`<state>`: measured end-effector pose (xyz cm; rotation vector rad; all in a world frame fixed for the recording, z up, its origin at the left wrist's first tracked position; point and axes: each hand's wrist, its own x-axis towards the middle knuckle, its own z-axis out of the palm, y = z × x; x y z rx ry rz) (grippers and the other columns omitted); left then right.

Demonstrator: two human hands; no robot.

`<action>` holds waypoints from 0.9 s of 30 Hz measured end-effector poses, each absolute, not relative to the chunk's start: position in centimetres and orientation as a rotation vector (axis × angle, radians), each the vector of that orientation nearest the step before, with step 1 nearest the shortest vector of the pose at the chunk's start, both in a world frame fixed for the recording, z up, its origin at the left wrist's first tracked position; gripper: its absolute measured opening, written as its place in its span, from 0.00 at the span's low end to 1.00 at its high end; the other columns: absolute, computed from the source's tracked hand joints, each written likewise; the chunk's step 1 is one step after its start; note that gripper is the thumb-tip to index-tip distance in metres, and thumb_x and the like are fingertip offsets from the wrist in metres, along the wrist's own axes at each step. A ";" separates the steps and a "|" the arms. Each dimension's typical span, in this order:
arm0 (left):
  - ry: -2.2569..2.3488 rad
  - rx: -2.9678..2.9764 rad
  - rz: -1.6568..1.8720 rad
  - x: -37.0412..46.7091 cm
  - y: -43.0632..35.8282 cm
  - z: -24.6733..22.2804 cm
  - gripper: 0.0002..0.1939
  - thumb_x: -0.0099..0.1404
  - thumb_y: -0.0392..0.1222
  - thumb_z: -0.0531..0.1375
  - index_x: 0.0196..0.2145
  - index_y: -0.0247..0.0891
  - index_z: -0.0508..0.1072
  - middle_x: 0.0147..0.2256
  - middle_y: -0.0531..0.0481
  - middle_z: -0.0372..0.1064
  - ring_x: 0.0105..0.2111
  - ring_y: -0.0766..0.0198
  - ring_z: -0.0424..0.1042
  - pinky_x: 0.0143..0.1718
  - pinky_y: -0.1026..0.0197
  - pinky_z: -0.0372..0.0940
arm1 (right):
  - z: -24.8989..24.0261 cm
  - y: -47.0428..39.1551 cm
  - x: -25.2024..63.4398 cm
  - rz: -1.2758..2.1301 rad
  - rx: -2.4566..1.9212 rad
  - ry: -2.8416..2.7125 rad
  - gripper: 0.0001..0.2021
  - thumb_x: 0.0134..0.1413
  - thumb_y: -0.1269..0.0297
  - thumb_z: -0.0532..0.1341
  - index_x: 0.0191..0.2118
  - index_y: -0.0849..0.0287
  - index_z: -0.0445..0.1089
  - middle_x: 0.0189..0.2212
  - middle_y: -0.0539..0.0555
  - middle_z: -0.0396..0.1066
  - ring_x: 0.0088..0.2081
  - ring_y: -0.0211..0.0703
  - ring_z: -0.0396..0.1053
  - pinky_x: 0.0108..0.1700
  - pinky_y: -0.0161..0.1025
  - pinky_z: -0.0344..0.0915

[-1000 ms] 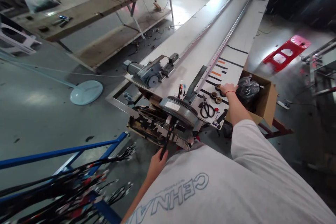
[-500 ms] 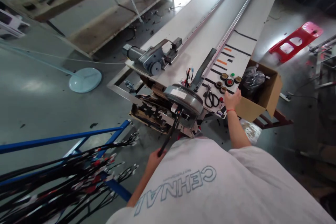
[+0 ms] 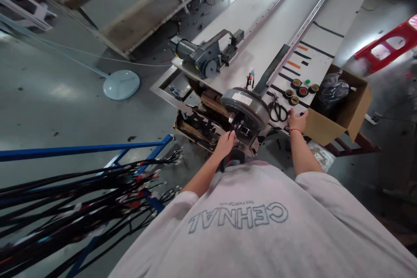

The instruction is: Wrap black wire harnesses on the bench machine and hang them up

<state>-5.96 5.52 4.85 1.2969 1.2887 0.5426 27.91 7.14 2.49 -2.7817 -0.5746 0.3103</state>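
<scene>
My left hand [image 3: 227,142] is closed in a pinch on the end of a black cable [image 3: 235,129], right in front of a round grey drum-like machine [image 3: 246,106]; its fingertips are partly hidden. My right hand [image 3: 298,121], a red string at its wrist, rests at the near edge of the white table [image 3: 293,13], thumb apart from the fingers, with nothing visible in it. Just left of it lie black-handled scissors [image 3: 278,110]. Beyond it sit several tape rolls [image 3: 302,91], and strips of black and orange tape [image 3: 293,64] are stuck on the tabletop.
A cardboard box [image 3: 329,124] with a dark plastic bag stands at the right. A grey motor unit [image 3: 198,56] is mounted at the table's left corner. On the left, a blue rack [image 3: 84,150] carries many black cable harnesses [image 3: 97,195]. A red stool [image 3: 387,45] stands further right.
My left hand has moved up and forward from beside my body to the drum-like machine. My right hand stays near the table edge. The whole view has shifted slightly.
</scene>
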 end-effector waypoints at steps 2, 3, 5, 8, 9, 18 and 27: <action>1.286 1.279 0.527 -6.3 5.2 4.9 0.22 0.68 0.57 0.46 0.27 0.37 0.64 0.17 0.58 0.54 0.16 0.70 0.54 0.21 0.66 0.52 | 2.4 7.1 27.9 0.301 -2.763 -0.593 0.45 0.57 0.36 0.46 0.68 0.69 0.42 0.56 0.74 0.61 0.55 0.64 0.64 0.51 0.50 0.60; 1.297 1.289 0.523 -6.4 5.2 5.0 0.22 0.68 0.56 0.46 0.27 0.37 0.64 0.17 0.58 0.54 0.16 0.70 0.55 0.21 0.65 0.52 | 2.3 7.1 27.9 0.303 -2.748 -0.591 0.45 0.57 0.35 0.46 0.68 0.69 0.42 0.57 0.74 0.61 0.55 0.64 0.63 0.52 0.50 0.60; 1.324 1.370 0.522 -6.4 5.3 5.2 0.22 0.69 0.54 0.45 0.27 0.37 0.65 0.17 0.56 0.57 0.19 0.68 0.58 0.24 0.64 0.54 | 2.4 7.2 28.0 0.319 -2.722 -0.571 0.45 0.57 0.36 0.45 0.68 0.68 0.42 0.57 0.73 0.61 0.56 0.63 0.62 0.53 0.51 0.60; 1.349 1.558 0.508 -6.5 5.7 5.3 0.19 0.70 0.50 0.46 0.27 0.37 0.66 0.22 0.52 0.64 0.25 0.65 0.65 0.31 0.63 0.58 | 2.5 7.3 28.0 0.339 -2.717 -0.560 0.43 0.59 0.37 0.42 0.68 0.68 0.41 0.57 0.73 0.60 0.57 0.64 0.62 0.54 0.52 0.59; 1.355 1.601 0.496 -6.6 5.7 5.3 0.19 0.70 0.48 0.46 0.27 0.37 0.66 0.23 0.51 0.65 0.27 0.64 0.66 0.32 0.63 0.58 | 2.5 7.3 28.0 0.339 -2.718 -0.566 0.43 0.59 0.37 0.42 0.68 0.68 0.41 0.58 0.74 0.60 0.57 0.64 0.61 0.54 0.53 0.59; 1.363 1.681 0.472 -7.0 5.7 5.1 0.19 0.71 0.48 0.45 0.30 0.37 0.68 0.26 0.49 0.69 0.29 0.62 0.69 0.35 0.61 0.59 | 2.5 7.3 28.1 0.311 -2.690 -0.551 0.42 0.59 0.38 0.44 0.67 0.69 0.43 0.58 0.73 0.60 0.58 0.63 0.61 0.55 0.52 0.59; 1.327 1.678 0.493 -7.8 5.3 5.2 0.17 0.70 0.49 0.46 0.30 0.38 0.67 0.27 0.48 0.70 0.30 0.62 0.70 0.35 0.62 0.60 | 2.3 7.5 28.1 0.247 -2.578 -0.456 0.42 0.54 0.42 0.58 0.66 0.66 0.51 0.55 0.71 0.64 0.56 0.64 0.64 0.55 0.55 0.59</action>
